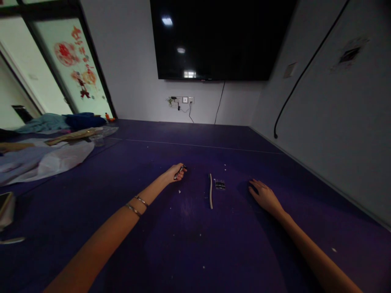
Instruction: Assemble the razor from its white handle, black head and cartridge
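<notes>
My left hand [178,172] is closed around a small black and silver tool [184,167]. Fingers cover most of it, so its kind is unclear. My right hand [265,195] rests palm down on the purple tabletop [238,244], with fingers stretched out and nothing visible in them. Between the hands lies a pale, thin, slightly curved strip or tube [210,192]. Just right of it sits a small dark item in what looks like clear packaging [220,184], nearer to my right hand but apart from it.
Cloths [85,121] and white plastic sheeting [70,160] are heaped at the left. A pale-edged object [7,209] stands at the left edge. Small white scraps dot the surface. A black cable [293,89] hangs along the right wall; a television [220,40] is mounted ahead.
</notes>
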`<move>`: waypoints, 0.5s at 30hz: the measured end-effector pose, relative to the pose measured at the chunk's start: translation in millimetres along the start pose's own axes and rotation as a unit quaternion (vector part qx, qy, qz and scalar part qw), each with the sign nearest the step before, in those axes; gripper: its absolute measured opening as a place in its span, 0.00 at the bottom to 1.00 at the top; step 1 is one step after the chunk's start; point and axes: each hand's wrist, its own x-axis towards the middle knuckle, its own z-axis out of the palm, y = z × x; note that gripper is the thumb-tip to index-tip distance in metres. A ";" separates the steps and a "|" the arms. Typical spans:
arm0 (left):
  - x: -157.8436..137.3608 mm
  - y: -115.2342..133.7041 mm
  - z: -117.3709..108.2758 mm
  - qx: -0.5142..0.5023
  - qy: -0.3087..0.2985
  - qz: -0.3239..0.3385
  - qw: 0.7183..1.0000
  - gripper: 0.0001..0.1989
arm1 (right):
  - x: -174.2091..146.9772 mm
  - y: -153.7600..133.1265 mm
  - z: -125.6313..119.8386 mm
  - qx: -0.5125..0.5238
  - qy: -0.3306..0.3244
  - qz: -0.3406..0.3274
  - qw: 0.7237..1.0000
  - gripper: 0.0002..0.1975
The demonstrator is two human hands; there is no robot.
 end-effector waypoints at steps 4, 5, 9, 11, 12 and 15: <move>-1.5 -1.3 0.8 -0.011 0.005 -0.012 1.000 0.18 | 0.2 0.0 0.7 0.006 -0.001 0.002 1.000 0.25; -1.9 -1.7 0.8 -0.012 0.007 -0.013 1.000 0.18 | 0.3 0.0 0.7 0.007 -0.001 0.003 1.000 0.25; -2.8 -2.3 0.1 -0.014 0.015 -0.015 1.000 0.18 | 0.8 0.2 1.2 0.010 -0.003 0.009 1.000 0.25; -2.7 -2.1 -0.1 -0.012 0.020 -0.016 1.000 0.19 | 0.7 0.4 1.6 0.009 -0.007 0.011 1.000 0.25; -2.5 -2.0 -0.1 -0.010 0.022 -0.016 1.000 0.19 | 0.7 0.5 1.6 0.008 -0.008 0.012 1.000 0.25; -1.7 -2.2 0.6 -0.004 0.030 -0.014 0.999 0.18 | 0.5 0.1 1.3 0.011 -0.006 0.013 1.000 0.25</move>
